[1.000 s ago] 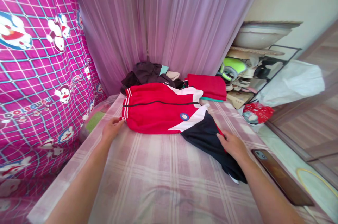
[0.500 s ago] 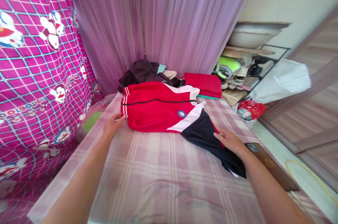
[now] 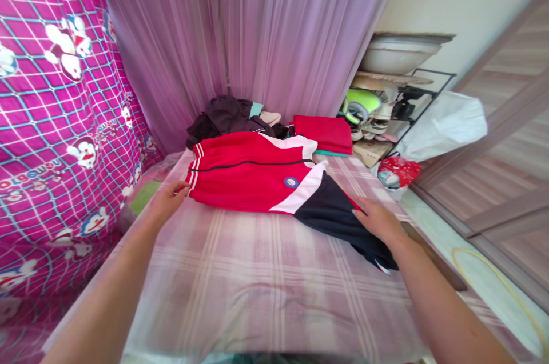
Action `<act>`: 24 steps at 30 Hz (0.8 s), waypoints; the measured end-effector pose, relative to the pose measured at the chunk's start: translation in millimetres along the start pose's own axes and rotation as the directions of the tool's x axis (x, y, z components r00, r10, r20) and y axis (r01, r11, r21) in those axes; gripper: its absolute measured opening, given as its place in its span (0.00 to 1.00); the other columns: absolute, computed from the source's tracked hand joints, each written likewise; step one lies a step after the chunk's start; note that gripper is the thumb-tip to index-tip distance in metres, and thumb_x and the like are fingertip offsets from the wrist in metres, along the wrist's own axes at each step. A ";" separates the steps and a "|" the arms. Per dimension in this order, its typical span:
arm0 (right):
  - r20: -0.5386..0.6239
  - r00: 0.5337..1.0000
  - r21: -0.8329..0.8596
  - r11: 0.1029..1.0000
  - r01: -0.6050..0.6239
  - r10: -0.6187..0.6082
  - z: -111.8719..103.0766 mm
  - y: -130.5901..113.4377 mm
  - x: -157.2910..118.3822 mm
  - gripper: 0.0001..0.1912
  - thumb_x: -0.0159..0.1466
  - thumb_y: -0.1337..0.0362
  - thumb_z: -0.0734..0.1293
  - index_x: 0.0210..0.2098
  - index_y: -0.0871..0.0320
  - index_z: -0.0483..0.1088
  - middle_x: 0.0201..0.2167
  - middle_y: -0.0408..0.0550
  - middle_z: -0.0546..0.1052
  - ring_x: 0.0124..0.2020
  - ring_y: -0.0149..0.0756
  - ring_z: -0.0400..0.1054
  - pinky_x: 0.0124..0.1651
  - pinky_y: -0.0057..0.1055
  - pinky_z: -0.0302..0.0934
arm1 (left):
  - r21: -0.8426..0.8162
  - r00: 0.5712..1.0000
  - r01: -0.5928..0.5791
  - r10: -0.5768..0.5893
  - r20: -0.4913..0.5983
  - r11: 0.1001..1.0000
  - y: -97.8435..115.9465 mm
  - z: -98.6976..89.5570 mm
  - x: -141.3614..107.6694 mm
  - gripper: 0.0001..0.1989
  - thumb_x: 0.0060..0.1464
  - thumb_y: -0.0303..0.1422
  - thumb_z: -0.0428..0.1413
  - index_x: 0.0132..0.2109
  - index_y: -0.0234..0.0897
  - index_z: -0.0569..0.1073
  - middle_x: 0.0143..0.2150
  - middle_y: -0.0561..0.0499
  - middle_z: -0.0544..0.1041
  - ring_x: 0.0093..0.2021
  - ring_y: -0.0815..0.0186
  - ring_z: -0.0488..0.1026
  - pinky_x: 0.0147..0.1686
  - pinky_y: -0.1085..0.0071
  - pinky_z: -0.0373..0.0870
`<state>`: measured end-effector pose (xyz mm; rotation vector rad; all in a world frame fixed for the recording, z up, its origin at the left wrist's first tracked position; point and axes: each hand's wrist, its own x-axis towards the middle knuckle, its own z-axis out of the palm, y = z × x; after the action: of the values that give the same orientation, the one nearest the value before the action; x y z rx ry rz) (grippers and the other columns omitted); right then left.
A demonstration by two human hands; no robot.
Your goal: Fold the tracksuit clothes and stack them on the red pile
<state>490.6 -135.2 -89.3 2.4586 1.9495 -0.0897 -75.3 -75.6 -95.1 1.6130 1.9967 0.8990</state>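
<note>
A red, white and dark zip-up jacket [image 3: 240, 184] lies front up on the bed, its striped hem to the left and its collar to the right. My left hand [image 3: 169, 201] is closed, thumb and fingers pinching the lower corner of the hem. A dark sleeve [image 3: 326, 210] slants toward me on the right. Over its upper edge lies my right hand [image 3: 380, 221], with the thumb on the cloth and the fingers closed around the edge, partly hidden. The sleeve's cuff end is bunched below that hand. The other sleeve is out of sight.
Dark clothes [image 3: 227, 115] are heaped behind the jacket, beside a folded red garment [image 3: 321, 134]. A brown, flat phone-like object [image 3: 433, 258] lies partly behind my right forearm. Right of the bed stand a shoe rack [image 3: 405, 138] and a white bag [image 3: 446, 127]. A patterned pink curtain [image 3: 72, 141] hangs left.
The view has shifted slightly. The sleeve's cuff end has moved a little away from me, and my right hand now covers more of the sleeve's edge. My left hand stays at the hem.
</note>
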 end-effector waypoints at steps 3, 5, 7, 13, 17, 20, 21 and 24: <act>0.147 0.989 -0.112 0.994 -0.008 0.025 -2.9 -6.3 -5.8 0.24 0.67 0.59 0.62 0.61 0.57 0.67 0.50 0.62 0.78 0.51 0.55 0.73 0.49 0.43 0.64 | 0.007 0.981 0.007 -0.008 0.193 1.000 -19.4 -10.9 -10.6 0.22 0.43 0.48 0.54 0.42 0.40 0.78 0.27 0.52 0.75 0.28 0.63 0.71 0.26 0.70 0.66; 0.203 0.978 -0.158 0.987 -0.016 0.048 -7.1 -15.3 -7.5 0.22 0.66 0.59 0.63 0.58 0.58 0.70 0.49 0.63 0.78 0.51 0.56 0.73 0.49 0.44 0.64 | 0.091 0.967 0.010 -0.033 0.253 0.996 -25.4 -14.2 -14.8 0.20 0.41 0.48 0.56 0.38 0.42 0.79 0.29 0.52 0.77 0.30 0.61 0.73 0.30 0.68 0.69; 0.183 0.982 -0.179 0.984 -0.017 0.051 -14.9 -26.5 -6.5 0.21 0.65 0.60 0.65 0.56 0.58 0.71 0.50 0.64 0.78 0.52 0.56 0.73 0.48 0.44 0.64 | 0.198 0.960 -0.016 -0.040 0.276 0.980 -23.7 -16.3 -14.5 0.18 0.42 0.48 0.56 0.36 0.43 0.80 0.31 0.52 0.79 0.35 0.58 0.76 0.37 0.66 0.71; 0.055 0.992 -0.131 0.985 0.116 -0.110 -45.0 -79.3 9.5 0.19 0.68 0.58 0.61 0.55 0.56 0.72 0.50 0.59 0.78 0.51 0.52 0.72 0.48 0.41 0.64 | 0.439 0.962 -0.270 0.217 0.169 0.857 18.5 -5.2 -10.6 0.18 0.53 0.47 0.52 0.36 0.40 0.80 0.40 0.43 0.81 0.47 0.53 0.75 0.52 0.61 0.68; 0.053 0.962 -0.040 0.962 0.269 -0.267 -51.3 -138.3 31.1 0.17 0.68 0.60 0.60 0.50 0.53 0.76 0.48 0.52 0.80 0.50 0.47 0.73 0.47 0.36 0.64 | 0.242 0.850 -0.506 0.430 0.304 0.828 55.8 39.9 -34.7 0.17 0.61 0.41 0.47 0.42 0.40 0.79 0.43 0.47 0.81 0.44 0.60 0.76 0.48 0.64 0.70; 0.018 0.925 0.011 0.925 0.381 -0.381 -49.4 -187.0 53.2 0.16 0.68 0.59 0.60 0.48 0.50 0.77 0.49 0.48 0.80 0.50 0.43 0.73 0.48 0.33 0.63 | 0.190 0.772 -0.615 0.537 0.340 0.765 70.1 77.2 -53.7 0.16 0.63 0.39 0.48 0.44 0.40 0.79 0.43 0.47 0.81 0.44 0.60 0.76 0.48 0.63 0.70; -0.001 0.912 0.022 0.912 0.410 -0.410 -48.4 -202.3 61.8 0.16 0.68 0.59 0.59 0.48 0.50 0.77 0.49 0.48 0.80 0.50 0.42 0.73 0.48 0.32 0.63 | 0.194 0.764 -0.629 0.552 0.335 0.753 71.0 86.9 -57.4 0.15 0.63 0.38 0.48 0.45 0.40 0.79 0.44 0.47 0.81 0.45 0.60 0.75 0.48 0.62 0.71; -0.068 0.885 0.045 0.885 0.464 -0.461 -45.7 -243.4 92.6 0.16 0.69 0.60 0.59 0.49 0.51 0.77 0.50 0.49 0.79 0.51 0.42 0.72 0.50 0.33 0.64 | 0.208 0.757 -0.650 0.602 0.253 0.731 64.7 105.5 -60.1 0.13 0.63 0.36 0.50 0.43 0.40 0.80 0.43 0.46 0.81 0.43 0.61 0.76 0.46 0.62 0.73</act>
<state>276.8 12.2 -39.8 1.9843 2.5529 -0.0812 55.5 -102.8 -128.0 2.5303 1.5044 0.6600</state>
